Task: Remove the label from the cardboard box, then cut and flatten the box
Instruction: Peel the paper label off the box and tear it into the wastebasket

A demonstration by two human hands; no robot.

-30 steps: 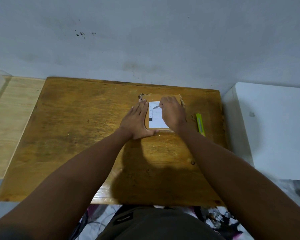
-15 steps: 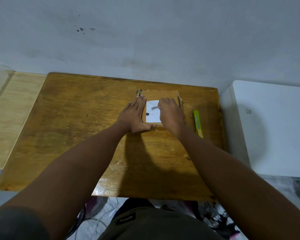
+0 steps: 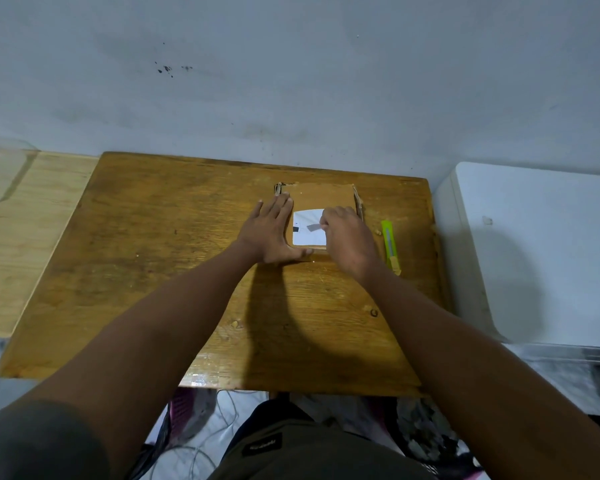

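A small brown cardboard box (image 3: 323, 197) lies on the far middle of the wooden table (image 3: 153, 271). A white label (image 3: 305, 228) is stuck on its top face. My left hand (image 3: 271, 233) lies flat against the box's left side, fingers spread, thumb along the near edge. My right hand (image 3: 349, 237) rests on the label's right part, fingertips pinching its lifted upper right corner; the label's right side is hidden under it.
A lime-green utility knife (image 3: 390, 245) lies on the table just right of my right hand. A white appliance (image 3: 534, 244) stands at the table's right. A pale wooden surface (image 3: 21, 237) adjoins on the left. The wall is close behind.
My right hand has drawn toward me across the label, peeling the lifted corner down. The left hand stays pressed on the box. The camera has shifted slightly.
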